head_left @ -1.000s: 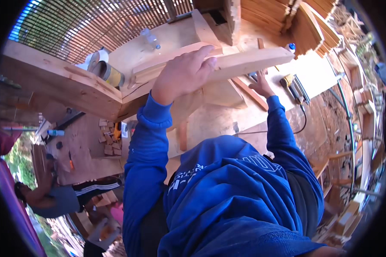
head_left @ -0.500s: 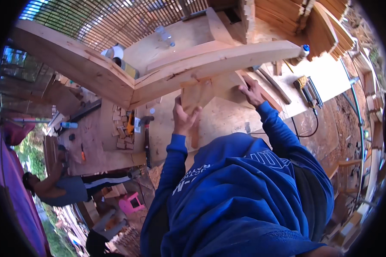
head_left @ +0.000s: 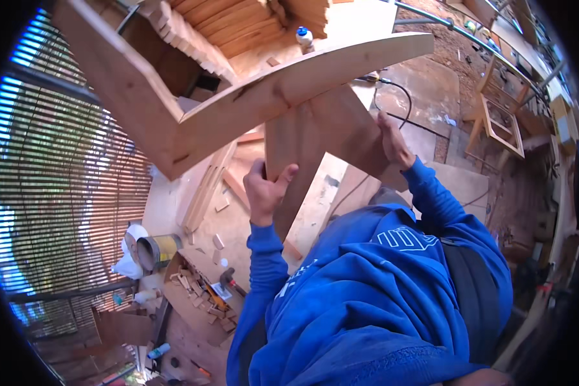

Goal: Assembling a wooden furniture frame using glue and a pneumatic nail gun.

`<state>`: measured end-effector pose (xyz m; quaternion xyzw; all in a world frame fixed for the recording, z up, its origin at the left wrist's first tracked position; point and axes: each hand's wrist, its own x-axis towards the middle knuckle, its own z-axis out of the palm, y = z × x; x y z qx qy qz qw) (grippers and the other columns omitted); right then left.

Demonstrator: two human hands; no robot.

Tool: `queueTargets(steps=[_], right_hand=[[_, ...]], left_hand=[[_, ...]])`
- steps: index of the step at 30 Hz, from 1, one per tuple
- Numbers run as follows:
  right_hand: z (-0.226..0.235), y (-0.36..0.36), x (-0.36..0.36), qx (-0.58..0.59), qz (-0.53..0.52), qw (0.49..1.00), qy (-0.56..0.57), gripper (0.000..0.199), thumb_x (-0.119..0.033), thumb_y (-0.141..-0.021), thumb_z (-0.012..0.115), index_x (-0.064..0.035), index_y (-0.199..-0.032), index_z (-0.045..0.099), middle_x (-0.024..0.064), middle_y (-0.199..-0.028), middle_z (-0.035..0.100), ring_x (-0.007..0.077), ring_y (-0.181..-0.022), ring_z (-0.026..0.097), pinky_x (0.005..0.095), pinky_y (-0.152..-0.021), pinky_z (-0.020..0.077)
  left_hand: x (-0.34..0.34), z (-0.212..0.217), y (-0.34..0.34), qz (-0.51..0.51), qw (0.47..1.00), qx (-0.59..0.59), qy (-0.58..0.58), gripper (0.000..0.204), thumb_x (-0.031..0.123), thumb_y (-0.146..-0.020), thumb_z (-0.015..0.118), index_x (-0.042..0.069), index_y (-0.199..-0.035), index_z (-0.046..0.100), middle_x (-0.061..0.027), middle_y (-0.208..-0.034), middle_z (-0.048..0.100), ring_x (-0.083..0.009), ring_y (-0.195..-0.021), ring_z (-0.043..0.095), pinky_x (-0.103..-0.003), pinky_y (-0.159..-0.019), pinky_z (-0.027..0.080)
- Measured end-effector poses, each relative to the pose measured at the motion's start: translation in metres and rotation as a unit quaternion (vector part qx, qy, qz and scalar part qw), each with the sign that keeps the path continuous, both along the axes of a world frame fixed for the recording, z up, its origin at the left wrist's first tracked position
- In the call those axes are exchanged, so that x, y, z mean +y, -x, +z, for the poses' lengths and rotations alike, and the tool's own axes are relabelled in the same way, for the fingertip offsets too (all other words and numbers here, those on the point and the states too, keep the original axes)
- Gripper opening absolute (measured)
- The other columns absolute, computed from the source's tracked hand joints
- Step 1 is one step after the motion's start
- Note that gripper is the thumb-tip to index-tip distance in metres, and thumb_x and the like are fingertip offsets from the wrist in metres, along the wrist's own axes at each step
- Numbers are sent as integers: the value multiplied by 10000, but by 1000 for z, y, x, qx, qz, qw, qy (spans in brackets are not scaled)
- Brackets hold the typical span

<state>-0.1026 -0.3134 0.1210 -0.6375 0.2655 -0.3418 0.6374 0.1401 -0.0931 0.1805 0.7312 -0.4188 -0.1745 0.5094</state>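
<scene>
A large wooden frame (head_left: 315,74) of pale planks hangs in front of me, raised above the workbench. Two of its long boards meet at a sharp corner on the left, and angled boards branch down toward me from the curved one. My left hand (head_left: 267,193) grips the near left board, thumb across its face and fingers round its edge. On the other side, my right hand (head_left: 395,143) clasps the outer edge of the right-hand board; part of its fingers is hidden behind the wood.
Stacked boards (head_left: 222,29) and a blue-capped bottle (head_left: 305,38) lie beyond the frame. At lower left are a tin can (head_left: 159,251), a hammer (head_left: 229,278) and several wood blocks (head_left: 196,289). A chair-like wooden frame (head_left: 503,122) stands at right, a slatted screen (head_left: 64,199) at left.
My body and view have turned to the right, carrying the wooden frame along. It looks higher and closer now. Both hands keep hold of it; the other person has left the view.
</scene>
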Motion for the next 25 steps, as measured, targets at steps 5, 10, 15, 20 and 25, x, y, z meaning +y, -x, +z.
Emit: queueTargets(steps=[5, 10, 15, 20, 25], right_hand=[[12, 103, -33, 25, -133, 985, -104, 752, -587, -1049, 320, 64, -1250, 638, 123, -1183, 688, 176, -1054, 640, 297, -950, 485], [-47, 222, -87, -51, -214, 964, -152, 718, -558, -1054, 364, 78, -1291, 600, 134, -1226, 654, 184, -1129, 600, 315, -1019, 434], [-63, 329, -144, 21, -308, 949, -62, 680, -531, -1068, 325, 48, -1266, 622, 98, -1233, 661, 161, -1177, 575, 299, -1039, 426], [-60, 410, -196, 60, -370, 926, -32, 637, -541, -1041, 425, 50, -1066, 660, -14, -924, 593, 99, -894, 487, 293, -766, 423], [-65, 461, -258, 158, -388, 908, 21, 665, -569, -1044, 392, 7, -1287, 619, 12, -1029, 626, 108, -977, 498, 296, -874, 415]], left_hand=[[-125, -22, 57, -109, 994, -25, 8, 559, 472, -751, 866, -43, -874, 686, -153, -751, 718, -188, -703, 702, -325, -629, 545], [-236, -40, 149, -231, 971, 6, -61, 511, 399, -766, 880, -53, -921, 697, -99, -840, 730, -124, -743, 659, -291, -657, 542], [-339, -66, 245, -289, 954, 29, -74, 472, 327, -782, 878, -63, -980, 701, -92, -871, 732, -119, -771, 661, -280, -685, 544], [-424, -64, 326, -360, 929, 48, -76, 435, 291, -793, 867, -65, -983, 704, -101, -856, 732, -129, -765, 672, -278, -686, 544], [-508, -70, 367, -393, 916, -37, -76, 476, 326, -777, 879, -62, -996, 712, -138, -913, 752, -159, -816, 709, -283, -747, 563]])
